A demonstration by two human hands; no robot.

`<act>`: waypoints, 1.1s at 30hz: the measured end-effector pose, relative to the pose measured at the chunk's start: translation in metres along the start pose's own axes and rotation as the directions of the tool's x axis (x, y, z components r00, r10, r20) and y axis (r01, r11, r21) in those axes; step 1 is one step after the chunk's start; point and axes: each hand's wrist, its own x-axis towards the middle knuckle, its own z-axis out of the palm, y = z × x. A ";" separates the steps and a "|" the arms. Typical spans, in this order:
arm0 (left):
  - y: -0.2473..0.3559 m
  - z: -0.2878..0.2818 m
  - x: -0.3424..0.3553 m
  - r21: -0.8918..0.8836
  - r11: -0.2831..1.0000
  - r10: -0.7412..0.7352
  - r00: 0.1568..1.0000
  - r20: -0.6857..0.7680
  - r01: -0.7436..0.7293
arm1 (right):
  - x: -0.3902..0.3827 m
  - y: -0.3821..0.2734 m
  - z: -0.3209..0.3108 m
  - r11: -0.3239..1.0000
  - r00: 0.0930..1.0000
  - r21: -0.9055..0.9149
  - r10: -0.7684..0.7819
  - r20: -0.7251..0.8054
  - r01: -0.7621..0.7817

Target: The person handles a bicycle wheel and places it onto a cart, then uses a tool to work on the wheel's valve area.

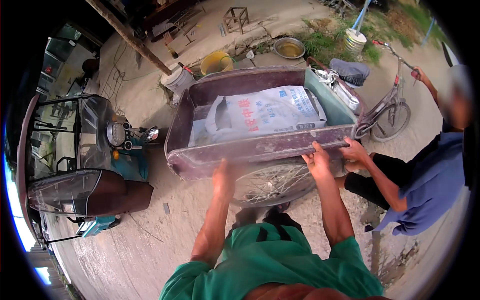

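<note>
A maroon cargo tricycle box (200, 157) holds a large white printed sack (260, 110). My left hand (223, 177) is at the lower edge of the box's near side, left of the spoked wheel (272, 182); its fingers are smeared, so their grip is unclear. My right hand (316, 160) grips the same side panel farther right, fingers curled on its edge. Just beside it, a co-worker's hand (352, 150) also holds the box. That person's other hand (416, 73) is on the tricycle's handlebar.
A covered vehicle (95, 192) stands at left. Behind the box are white buckets (177, 80), a yellow tub (216, 62), a metal basin (289, 48), a wooden pole (130, 37) and a stool (235, 17). The co-worker in blue (425, 185) is close at right on the concrete ground (150, 250).
</note>
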 end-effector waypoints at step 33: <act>0.102 -0.028 0.039 0.856 -0.263 0.690 0.534 0.489 -0.444 | 0.053 0.019 0.022 0.923 0.862 -0.163 -0.384 -0.330 0.348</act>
